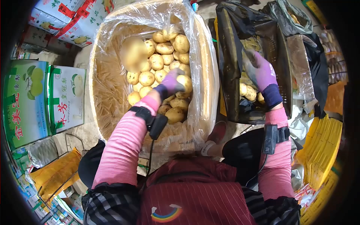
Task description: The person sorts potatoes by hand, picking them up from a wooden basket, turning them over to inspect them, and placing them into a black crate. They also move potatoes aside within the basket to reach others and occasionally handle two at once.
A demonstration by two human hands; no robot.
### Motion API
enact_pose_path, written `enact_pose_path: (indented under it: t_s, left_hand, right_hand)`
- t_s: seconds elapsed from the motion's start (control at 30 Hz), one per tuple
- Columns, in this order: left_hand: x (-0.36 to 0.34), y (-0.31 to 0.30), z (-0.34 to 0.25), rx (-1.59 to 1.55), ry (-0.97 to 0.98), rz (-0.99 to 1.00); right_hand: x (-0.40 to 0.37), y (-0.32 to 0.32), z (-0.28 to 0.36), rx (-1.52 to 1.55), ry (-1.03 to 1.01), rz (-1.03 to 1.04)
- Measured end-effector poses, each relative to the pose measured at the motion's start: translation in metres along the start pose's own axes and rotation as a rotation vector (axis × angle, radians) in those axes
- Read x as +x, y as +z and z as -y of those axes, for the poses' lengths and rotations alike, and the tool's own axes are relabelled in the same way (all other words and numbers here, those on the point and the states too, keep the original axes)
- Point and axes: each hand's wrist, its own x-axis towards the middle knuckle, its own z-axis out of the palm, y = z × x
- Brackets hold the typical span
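My left hand [173,82], in a purple glove, is inside a plastic-lined box [206,75] of pale yellow potatoes. Its fingers and thumb close round a potato [184,83] at the right side of the pile. Over a dark crate [285,80] to the right is my right hand [263,72], gloved the same way. Its fingers are spread and somewhat blurred, with nothing visible in them. Just below those fingers, a few potatoes [248,92] lie in the crate on black plastic lining. The glove hides part of the crate's contents.
Printed fruit cartons [28,101] stand at the left, with more cartons [71,18] at the upper left. A yellow-orange bag [56,174] lies at lower left. Folded yellow sheets [320,150] are stacked at the right. Another plastic-lined container [294,17] is at the upper right.
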Motion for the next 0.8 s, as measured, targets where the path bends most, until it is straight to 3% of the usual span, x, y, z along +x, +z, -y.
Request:
enact_pose_path:
  t_s: [0.07,0.17,0.23,0.27,0.3,0.37,0.43,0.5,0.57,0.6,0.7,0.8]
  left_hand:
    - [-0.02,-0.025,-0.022,-0.081,-0.123,-0.084]
    - [-0.03,-0.045,-0.008,-0.26,-0.25,-0.046]
    - [-0.04,-0.049,-0.022,0.174,-0.216,0.021]
    - [-0.045,-0.046,-0.047,0.29,-0.299,0.121]
    - [-0.045,-0.038,-0.066,0.088,-0.457,0.26]
    - [-0.017,0.019,0.041,0.127,-0.003,0.23]
    - [0.008,0.082,0.106,0.572,0.01,0.268]
    - [-0.004,0.079,0.061,0.478,-0.052,0.348]
    - [0.001,0.076,0.07,0.048,-0.247,0.37]
    - [0.008,0.071,0.074,0.4,0.023,0.366]
    - [-0.045,-0.004,-0.053,-0.011,-0.175,0.221]
    - [-0.055,-0.059,-0.098,-0.507,-0.28,-0.026]
  right_hand:
    - [-0.002,0.002,0.006,0.361,-0.173,-0.153]
    - [-0.02,-0.001,0.039,0.62,-0.189,-0.133]
    - [-0.03,-0.004,0.058,0.569,-0.306,-0.177]
    - [-0.035,-0.007,0.065,0.555,-0.333,-0.176]
    - [-0.042,-0.01,0.074,0.537,-0.355,-0.172]
    - [-0.052,-0.016,0.087,0.444,-0.347,-0.105]
    - [-0.057,-0.015,0.094,0.391,-0.452,-0.182]
    - [-0.062,-0.018,0.097,0.371,-0.437,-0.172]
    - [-0.061,-0.02,0.098,0.352,-0.44,-0.14]
    - [-0.057,-0.017,0.097,0.368,-0.464,-0.183]
    - [-0.048,-0.019,0.101,0.457,-0.497,-0.185]
    - [-0.052,-0.014,0.108,0.589,-0.509,-0.11]
